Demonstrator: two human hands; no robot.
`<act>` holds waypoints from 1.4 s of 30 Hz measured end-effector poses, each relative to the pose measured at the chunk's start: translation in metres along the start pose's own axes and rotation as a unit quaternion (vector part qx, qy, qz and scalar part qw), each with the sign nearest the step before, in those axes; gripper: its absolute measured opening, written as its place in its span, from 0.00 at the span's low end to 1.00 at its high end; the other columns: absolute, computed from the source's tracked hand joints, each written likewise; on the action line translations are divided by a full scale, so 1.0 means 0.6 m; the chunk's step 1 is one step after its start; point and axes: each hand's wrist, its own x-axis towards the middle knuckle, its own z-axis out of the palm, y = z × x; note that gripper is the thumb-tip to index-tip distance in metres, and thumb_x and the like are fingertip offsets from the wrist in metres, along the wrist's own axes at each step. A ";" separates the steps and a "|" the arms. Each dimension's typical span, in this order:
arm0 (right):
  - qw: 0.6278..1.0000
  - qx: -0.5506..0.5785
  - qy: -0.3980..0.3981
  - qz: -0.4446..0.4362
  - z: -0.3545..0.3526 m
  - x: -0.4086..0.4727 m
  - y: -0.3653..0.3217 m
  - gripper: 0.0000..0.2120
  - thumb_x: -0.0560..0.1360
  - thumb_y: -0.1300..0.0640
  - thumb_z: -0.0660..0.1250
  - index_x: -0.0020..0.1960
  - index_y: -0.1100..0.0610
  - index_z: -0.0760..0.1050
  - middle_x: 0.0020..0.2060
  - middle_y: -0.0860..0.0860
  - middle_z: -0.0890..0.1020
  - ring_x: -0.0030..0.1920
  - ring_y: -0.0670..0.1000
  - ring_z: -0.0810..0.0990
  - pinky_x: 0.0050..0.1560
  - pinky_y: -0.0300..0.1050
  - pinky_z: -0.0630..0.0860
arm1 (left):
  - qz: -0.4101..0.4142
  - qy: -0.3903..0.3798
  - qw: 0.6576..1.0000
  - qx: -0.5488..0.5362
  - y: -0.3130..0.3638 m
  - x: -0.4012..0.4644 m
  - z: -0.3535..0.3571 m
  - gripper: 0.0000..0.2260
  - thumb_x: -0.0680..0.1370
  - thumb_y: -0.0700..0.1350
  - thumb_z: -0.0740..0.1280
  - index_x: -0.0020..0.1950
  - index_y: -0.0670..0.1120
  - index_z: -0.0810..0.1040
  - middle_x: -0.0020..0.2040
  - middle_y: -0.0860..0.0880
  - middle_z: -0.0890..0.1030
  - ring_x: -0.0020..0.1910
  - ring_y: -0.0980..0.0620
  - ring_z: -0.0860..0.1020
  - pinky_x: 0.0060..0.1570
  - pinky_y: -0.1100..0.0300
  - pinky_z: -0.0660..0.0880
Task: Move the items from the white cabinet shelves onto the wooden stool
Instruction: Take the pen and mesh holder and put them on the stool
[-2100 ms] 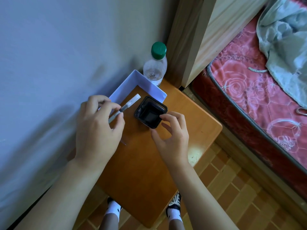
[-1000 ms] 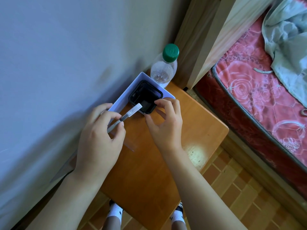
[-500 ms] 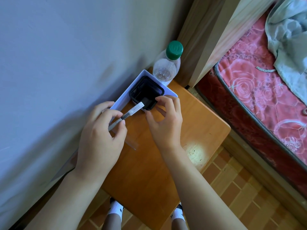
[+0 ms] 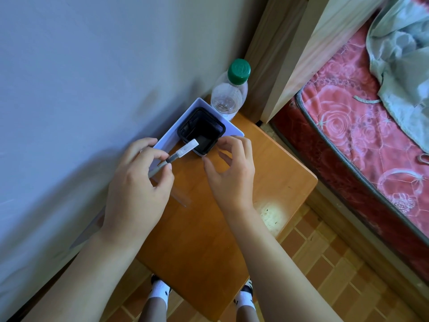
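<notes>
Left hand (image 4: 137,191) pinches pen (image 4: 180,153), barrel hidden; right hand (image 4: 232,175) loosely curled, empty.

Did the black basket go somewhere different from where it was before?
Yes. The black mesh basket moved from the bare wooden stool top back into the white tray, closer to the green-capped bottle at the wall.
</notes>
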 end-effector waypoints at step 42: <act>0.998 -0.036 -0.024 -0.044 -0.073 0.049 -0.031 0.08 0.82 0.63 0.70 0.60 0.59 0.83 0.49 0.50 0.82 0.50 0.46 0.81 0.50 0.40 0.81 | 0.020 -0.069 0.997 0.040 0.013 0.053 0.036 0.24 0.78 0.46 0.74 0.73 0.46 0.73 0.67 0.48 0.74 0.67 0.44 0.74 0.62 0.53 0.72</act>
